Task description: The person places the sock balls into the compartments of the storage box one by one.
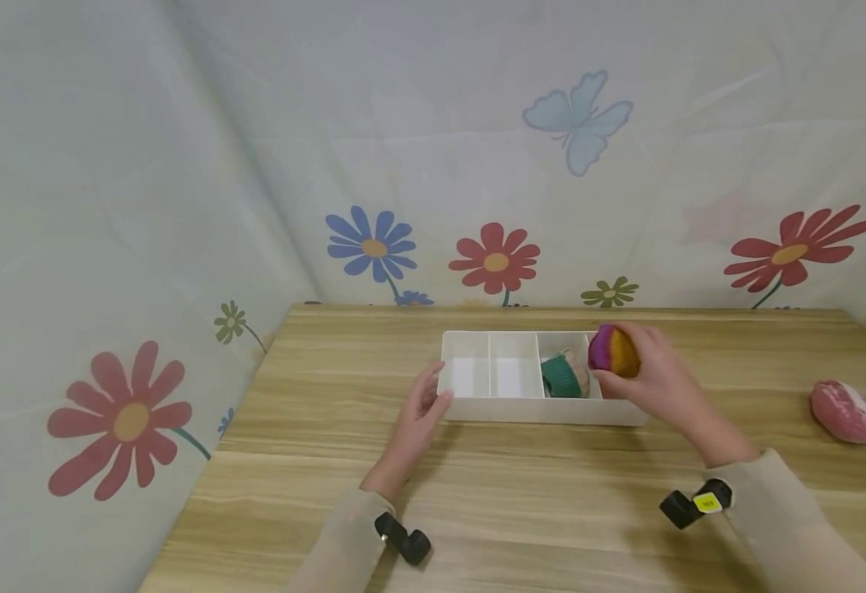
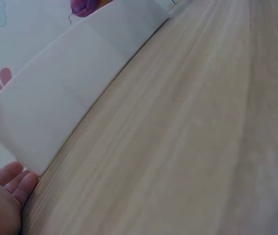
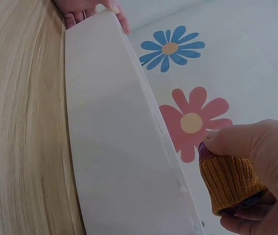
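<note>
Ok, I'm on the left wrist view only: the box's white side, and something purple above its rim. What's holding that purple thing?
Observer: The right hand pinches it; it's a small purple-and-mustard bundle.
Operator: I can't see inside the box. Anything in there?
Observer: Yes, a green-and-beige bundle sits in the third compartment from the left, as the head view shows it.
Operator: And is anything lying outside the box?
Observer: A pink-and-white bundle lies on the table, off to the right of the box.
</note>
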Demonstrator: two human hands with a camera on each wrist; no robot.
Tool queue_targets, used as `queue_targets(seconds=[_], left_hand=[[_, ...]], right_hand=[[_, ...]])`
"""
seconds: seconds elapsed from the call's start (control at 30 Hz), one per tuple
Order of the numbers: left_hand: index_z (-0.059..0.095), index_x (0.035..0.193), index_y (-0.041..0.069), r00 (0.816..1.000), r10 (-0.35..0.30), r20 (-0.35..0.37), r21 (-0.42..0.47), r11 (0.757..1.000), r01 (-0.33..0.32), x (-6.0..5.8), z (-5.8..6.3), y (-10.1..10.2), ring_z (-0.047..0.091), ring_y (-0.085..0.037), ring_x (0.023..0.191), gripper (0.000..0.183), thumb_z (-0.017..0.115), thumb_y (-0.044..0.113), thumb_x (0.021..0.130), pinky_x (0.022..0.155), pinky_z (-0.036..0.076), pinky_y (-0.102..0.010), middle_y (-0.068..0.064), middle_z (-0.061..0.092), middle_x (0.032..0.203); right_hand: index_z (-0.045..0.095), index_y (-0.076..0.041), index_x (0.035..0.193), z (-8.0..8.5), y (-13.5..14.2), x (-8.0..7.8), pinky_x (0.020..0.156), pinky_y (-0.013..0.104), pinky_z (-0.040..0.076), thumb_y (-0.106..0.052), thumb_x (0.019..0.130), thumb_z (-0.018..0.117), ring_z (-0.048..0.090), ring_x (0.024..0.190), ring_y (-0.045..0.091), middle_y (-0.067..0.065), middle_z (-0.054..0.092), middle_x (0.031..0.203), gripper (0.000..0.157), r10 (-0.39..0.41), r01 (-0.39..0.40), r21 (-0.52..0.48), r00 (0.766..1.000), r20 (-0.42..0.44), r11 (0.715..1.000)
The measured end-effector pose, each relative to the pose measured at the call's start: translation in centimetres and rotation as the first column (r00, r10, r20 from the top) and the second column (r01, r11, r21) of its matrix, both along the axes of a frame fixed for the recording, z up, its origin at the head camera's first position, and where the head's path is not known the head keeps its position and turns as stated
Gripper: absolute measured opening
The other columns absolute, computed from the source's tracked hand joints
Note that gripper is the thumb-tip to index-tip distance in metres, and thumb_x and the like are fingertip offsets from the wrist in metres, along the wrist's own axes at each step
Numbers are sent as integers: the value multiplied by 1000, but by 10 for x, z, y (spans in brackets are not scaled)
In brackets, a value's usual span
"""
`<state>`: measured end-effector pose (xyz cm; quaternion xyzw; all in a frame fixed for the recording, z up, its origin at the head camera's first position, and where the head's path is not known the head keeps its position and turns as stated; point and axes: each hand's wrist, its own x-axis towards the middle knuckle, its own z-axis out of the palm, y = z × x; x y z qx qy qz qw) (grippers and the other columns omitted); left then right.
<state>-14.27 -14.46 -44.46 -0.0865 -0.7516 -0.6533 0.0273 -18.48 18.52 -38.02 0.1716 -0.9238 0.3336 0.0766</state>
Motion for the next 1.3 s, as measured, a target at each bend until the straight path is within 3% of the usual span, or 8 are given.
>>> queue_targets(seconds=[0.87,1.3], left_hand=[[32,142,8,1000,0,18,2,1000,0,-2,-1,1,48,-35,113,50,51,15,97,94,38,-48,-26,43,133],[32,143,10,999,-10,35,1,1000,10,-1,1,-1,48,-32,114,50,51,19,97,95,38,-46,-22,44,134]], right_hand=[[40,-3,132,-3,-37,-6,74,51,51,-20,78,76,43,107,39,23,43,125,67,78,-78,0,997,-22,997],[42,-3,131,-4,-58,-7,74,47,51,-26,78,76,47,102,34,20,46,123,67,105,-103,41,993,-62,994]])
